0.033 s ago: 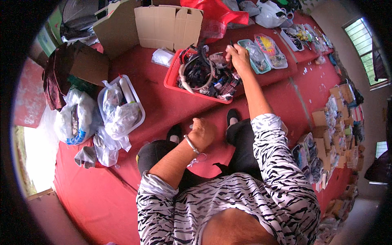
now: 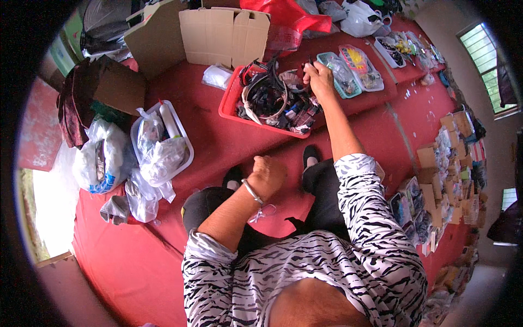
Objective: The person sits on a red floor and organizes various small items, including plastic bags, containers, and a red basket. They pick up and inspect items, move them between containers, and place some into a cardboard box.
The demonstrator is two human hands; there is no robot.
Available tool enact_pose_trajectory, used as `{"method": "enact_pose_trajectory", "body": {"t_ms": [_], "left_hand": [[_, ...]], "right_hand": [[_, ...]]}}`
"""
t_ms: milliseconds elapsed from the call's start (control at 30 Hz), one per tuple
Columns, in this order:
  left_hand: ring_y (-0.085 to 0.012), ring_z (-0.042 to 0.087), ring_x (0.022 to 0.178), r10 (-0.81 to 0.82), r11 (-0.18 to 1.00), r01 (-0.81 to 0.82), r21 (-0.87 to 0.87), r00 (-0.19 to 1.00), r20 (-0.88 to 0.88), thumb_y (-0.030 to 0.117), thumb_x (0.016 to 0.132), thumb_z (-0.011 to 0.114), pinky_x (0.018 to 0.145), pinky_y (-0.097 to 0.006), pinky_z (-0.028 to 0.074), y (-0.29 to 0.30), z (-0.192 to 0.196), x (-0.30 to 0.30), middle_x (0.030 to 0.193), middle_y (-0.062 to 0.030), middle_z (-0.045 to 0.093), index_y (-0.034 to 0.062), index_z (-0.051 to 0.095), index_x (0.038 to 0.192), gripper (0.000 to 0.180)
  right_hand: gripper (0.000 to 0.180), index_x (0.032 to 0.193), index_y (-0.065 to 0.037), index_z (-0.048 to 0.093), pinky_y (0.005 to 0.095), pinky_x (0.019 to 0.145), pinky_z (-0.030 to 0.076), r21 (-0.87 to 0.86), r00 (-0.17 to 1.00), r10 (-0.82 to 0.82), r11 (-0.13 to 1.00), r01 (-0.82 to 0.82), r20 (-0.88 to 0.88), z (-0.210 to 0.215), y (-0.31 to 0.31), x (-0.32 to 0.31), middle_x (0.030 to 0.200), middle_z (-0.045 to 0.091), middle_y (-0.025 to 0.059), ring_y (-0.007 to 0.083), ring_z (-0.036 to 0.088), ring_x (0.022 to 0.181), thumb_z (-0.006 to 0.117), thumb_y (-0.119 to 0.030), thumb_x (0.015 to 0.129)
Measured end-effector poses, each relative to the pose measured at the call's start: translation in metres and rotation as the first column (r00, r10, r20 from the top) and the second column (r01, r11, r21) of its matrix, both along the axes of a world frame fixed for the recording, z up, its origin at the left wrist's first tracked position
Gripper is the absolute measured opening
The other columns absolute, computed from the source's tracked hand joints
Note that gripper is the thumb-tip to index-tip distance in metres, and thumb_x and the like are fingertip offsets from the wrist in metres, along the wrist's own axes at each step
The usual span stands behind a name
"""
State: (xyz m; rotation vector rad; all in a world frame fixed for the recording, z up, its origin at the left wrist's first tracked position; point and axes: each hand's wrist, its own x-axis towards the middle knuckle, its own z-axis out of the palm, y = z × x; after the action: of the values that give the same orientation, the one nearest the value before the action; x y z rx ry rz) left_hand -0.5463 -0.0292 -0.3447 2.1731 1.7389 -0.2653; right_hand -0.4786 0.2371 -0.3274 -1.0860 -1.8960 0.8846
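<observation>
Reaching forward, the right hand (image 2: 320, 79) rests on the far right corner of a shallow red plastic basket (image 2: 231, 103) heaped with dark headbands and hair clips, its fingers closed around a small dark piece there. The basket's long side runs left to right, tilting down toward the right, on the red cloth floor (image 2: 218, 147). Bare cloth lies open in front of it; a folded brown cardboard box (image 2: 223, 35) crowds its far edge. The left hand (image 2: 267, 175) is a loose fist above the knee; whether it holds anything cannot be told
</observation>
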Motion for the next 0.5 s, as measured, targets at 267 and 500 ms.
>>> {"method": "enact_pose_trajectory", "body": {"t_ms": [267,500], "left_hand": [[-0.0282,0.053,0.108,0.424,0.875,-0.389,0.288,0.903,-0.067,0.019,0.081,0.053,0.077,-0.047,0.047,0.029,-0.022,-0.048,0.118,-0.0135,0.053,0.0056,0.047,0.125,0.046],[-0.025,0.05,0.111,0.419,0.66,-0.695,0.285,0.655,0.628,0.027,0.071,0.074,0.085,-0.043,0.045,0.072,-0.002,-0.042,0.124,-0.0174,0.049,0.0029,0.049,0.123,0.062]], "right_hand": [[0.029,0.071,0.0,0.053,0.0318,0.052,0.044,-0.084,0.98,0.018,0.996,-0.036,-0.2,0.02,-0.011,0.005,0.055,0.056,0.0077,0.0165,0.057,0.053,0.054,-0.024,0.088],[0.026,0.077,-0.002,0.057,0.0256,0.049,0.04,-0.207,0.703,0.227,0.856,-0.474,-0.674,0.069,-0.048,-0.004,0.055,0.053,0.0041,0.0138,0.048,0.047,0.054,-0.025,0.089]]}}
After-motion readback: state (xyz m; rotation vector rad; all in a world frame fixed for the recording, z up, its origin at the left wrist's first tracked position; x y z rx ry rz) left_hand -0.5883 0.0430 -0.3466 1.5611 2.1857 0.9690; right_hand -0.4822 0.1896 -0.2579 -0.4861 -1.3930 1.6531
